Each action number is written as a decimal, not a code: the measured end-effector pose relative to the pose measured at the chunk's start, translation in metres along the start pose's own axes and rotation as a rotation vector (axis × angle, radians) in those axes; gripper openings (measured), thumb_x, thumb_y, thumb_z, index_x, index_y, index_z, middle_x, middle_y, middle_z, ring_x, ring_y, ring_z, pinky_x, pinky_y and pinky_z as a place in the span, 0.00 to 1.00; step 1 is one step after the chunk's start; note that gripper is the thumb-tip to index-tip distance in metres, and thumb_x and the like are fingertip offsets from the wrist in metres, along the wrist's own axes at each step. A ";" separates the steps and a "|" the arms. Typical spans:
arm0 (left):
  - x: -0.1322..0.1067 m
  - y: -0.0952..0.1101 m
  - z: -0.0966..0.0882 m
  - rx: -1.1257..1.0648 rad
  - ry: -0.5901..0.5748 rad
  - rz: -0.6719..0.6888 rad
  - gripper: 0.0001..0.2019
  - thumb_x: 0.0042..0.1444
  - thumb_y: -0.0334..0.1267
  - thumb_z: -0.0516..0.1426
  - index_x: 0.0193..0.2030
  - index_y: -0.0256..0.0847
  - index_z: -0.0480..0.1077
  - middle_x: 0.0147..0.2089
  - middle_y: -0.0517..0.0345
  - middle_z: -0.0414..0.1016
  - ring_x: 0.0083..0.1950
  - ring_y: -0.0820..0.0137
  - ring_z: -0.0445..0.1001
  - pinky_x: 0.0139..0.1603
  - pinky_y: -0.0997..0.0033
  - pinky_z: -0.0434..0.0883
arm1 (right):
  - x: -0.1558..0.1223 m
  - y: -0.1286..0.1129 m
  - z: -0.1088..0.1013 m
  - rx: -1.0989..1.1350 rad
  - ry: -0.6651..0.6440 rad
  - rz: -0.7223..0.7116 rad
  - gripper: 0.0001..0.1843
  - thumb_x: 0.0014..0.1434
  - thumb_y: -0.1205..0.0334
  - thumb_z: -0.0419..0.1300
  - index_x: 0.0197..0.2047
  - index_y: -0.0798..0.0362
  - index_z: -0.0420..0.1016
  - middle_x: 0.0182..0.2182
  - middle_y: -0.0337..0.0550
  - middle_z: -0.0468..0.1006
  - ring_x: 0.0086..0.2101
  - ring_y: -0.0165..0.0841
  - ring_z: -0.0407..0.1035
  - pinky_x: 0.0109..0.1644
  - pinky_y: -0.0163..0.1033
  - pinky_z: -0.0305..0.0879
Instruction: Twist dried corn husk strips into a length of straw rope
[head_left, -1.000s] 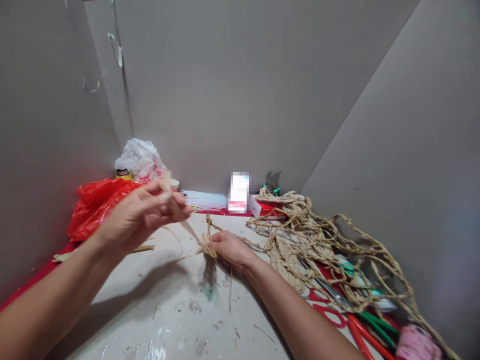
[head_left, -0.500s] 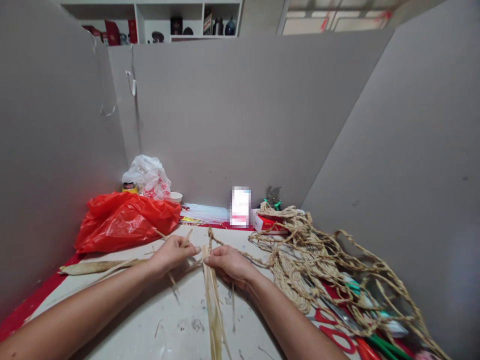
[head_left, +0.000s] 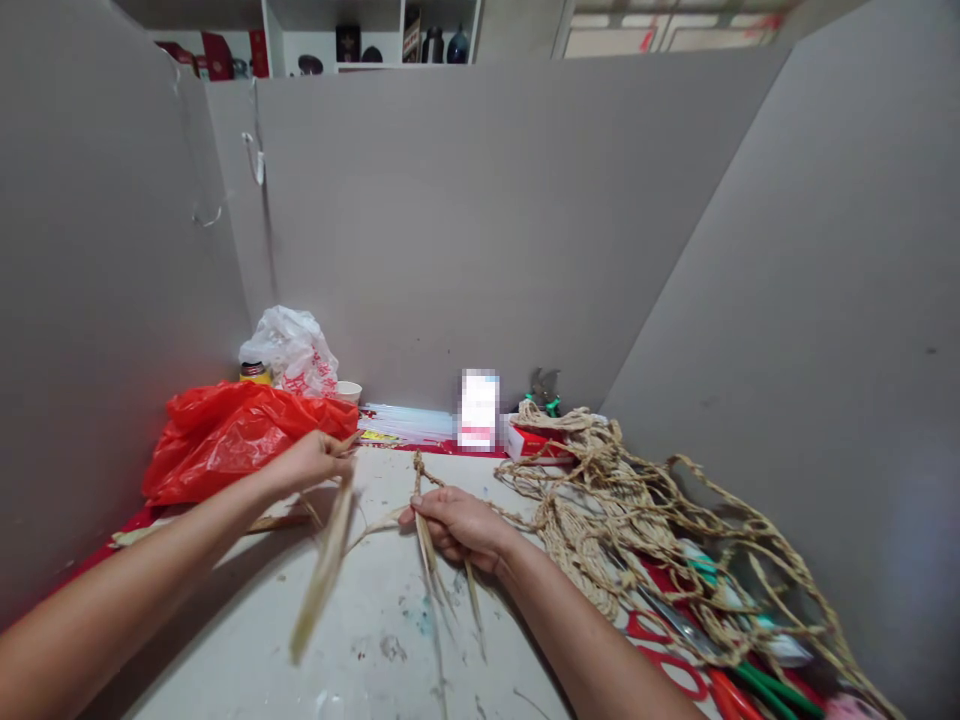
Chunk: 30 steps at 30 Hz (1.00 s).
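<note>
My left hand [head_left: 324, 460] is closed near the red plastic bag, pinching the top of a dried leaf strip [head_left: 324, 580] that hangs down, blurred by motion. My right hand [head_left: 461, 525] pinches a twisted straw cord [head_left: 418, 480] at the table's middle. Loose thin fibre ends [head_left: 474, 605] trail below its fingers. From the knotted top of that cord, a line runs right behind the hand toward a tangled heap of straw rope [head_left: 585, 530]. Another dry leaf piece [head_left: 277, 523] lies under my left forearm, partly hidden.
A red plastic bag [head_left: 240, 440] fills the left back, with a white bag [head_left: 289, 350] behind it. Clear sticks [head_left: 409, 422] and a blurred-out bright screen [head_left: 478, 410] stand along the back. Red-handled scissors [head_left: 679, 672] lie at the right. Grey partitions [head_left: 450, 220] enclose the table.
My left hand has moved left and up, and a leaf strip now hangs from it. The wide strip below my right hand is gone, leaving thin ends. My right hand stays nearly in place.
</note>
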<state>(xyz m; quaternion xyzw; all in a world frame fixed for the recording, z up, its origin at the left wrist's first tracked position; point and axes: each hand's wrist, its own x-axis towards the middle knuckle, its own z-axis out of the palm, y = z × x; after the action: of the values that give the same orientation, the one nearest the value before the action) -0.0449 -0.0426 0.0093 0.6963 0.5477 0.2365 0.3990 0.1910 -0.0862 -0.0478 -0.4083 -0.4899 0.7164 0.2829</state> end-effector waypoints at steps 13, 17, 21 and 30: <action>-0.024 0.002 0.051 0.216 0.061 0.334 0.13 0.58 0.42 0.46 0.29 0.40 0.65 0.26 0.61 0.67 0.29 0.72 0.64 0.31 0.76 0.57 | -0.003 -0.001 -0.003 0.071 -0.022 0.068 0.16 0.55 0.53 0.59 0.36 0.60 0.74 0.12 0.24 0.48 0.14 0.19 0.34 0.16 0.28 0.30; -0.025 -0.002 0.069 0.186 0.007 0.304 0.11 0.56 0.39 0.49 0.25 0.39 0.65 0.22 0.62 0.66 0.26 0.73 0.62 0.28 0.76 0.55 | -0.003 -0.001 -0.004 0.091 -0.028 0.038 0.17 0.55 0.52 0.60 0.36 0.60 0.73 0.12 0.23 0.48 0.14 0.18 0.34 0.16 0.28 0.31; -0.029 -0.003 0.074 0.312 0.026 0.323 0.11 0.54 0.36 0.49 0.28 0.38 0.71 0.24 0.58 0.70 0.26 0.73 0.63 0.28 0.75 0.53 | -0.003 0.000 -0.004 0.092 -0.028 0.007 0.19 0.53 0.50 0.61 0.36 0.60 0.73 0.12 0.23 0.48 0.14 0.18 0.35 0.16 0.28 0.31; -0.026 -0.004 0.073 0.336 0.005 0.285 0.12 0.55 0.36 0.49 0.31 0.38 0.73 0.28 0.56 0.75 0.29 0.71 0.67 0.30 0.75 0.58 | -0.003 -0.001 -0.003 0.063 -0.005 -0.030 0.21 0.51 0.48 0.63 0.38 0.60 0.73 0.12 0.23 0.51 0.13 0.18 0.37 0.15 0.28 0.33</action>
<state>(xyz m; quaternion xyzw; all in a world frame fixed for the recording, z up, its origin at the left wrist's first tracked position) 0.0006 -0.0889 -0.0328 0.8228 0.4766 0.1976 0.2385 0.1952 -0.0874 -0.0466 -0.3899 -0.4739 0.7282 0.3050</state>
